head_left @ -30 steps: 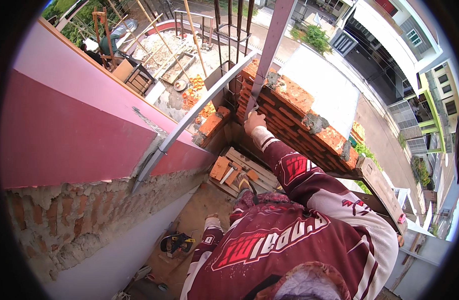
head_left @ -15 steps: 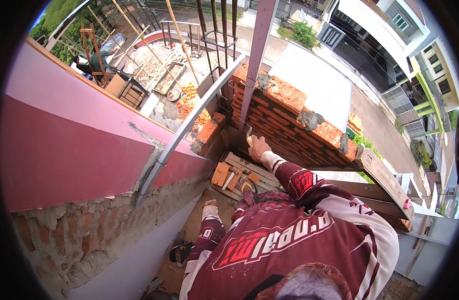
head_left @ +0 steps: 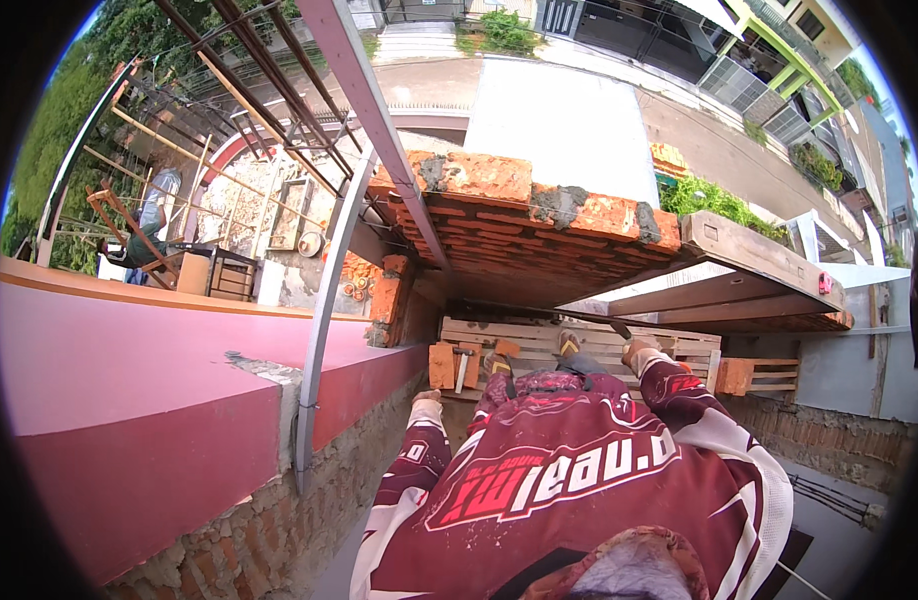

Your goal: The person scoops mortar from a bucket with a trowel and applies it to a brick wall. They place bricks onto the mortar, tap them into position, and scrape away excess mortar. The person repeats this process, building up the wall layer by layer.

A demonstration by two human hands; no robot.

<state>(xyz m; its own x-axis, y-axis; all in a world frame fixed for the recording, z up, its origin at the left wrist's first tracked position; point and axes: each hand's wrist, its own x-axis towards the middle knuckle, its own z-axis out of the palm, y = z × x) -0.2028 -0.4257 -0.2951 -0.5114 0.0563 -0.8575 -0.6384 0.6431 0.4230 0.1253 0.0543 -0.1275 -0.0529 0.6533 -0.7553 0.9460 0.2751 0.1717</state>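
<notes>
One trowel (head_left: 607, 325) sits pinched in my right hand (head_left: 639, 350), blade pointing left below the brick wall (head_left: 539, 215); left hand (head_left: 426, 398) hangs empty, fingers loose.

The brick wall (head_left: 539, 225) stands right in front of the right hand (head_left: 637, 350), blocking any forward pass. Below the wall, the wooden pallet (head_left: 579, 345) is crowded with a hammer (head_left: 463, 365) and loose bricks (head_left: 441, 365). Left of the wall, slanting metal posts (head_left: 324, 300) and the pink ledge (head_left: 139, 370) narrow the gap.

Bright daylight, sharp focus at centre. Sun strikes the brick wall (head_left: 539, 200) top and pale road (head_left: 569, 120), which nearly glares; deep shade lies beneath the wall. Fisheye bending curves straight edges near the rim, with black corners all round.
</notes>
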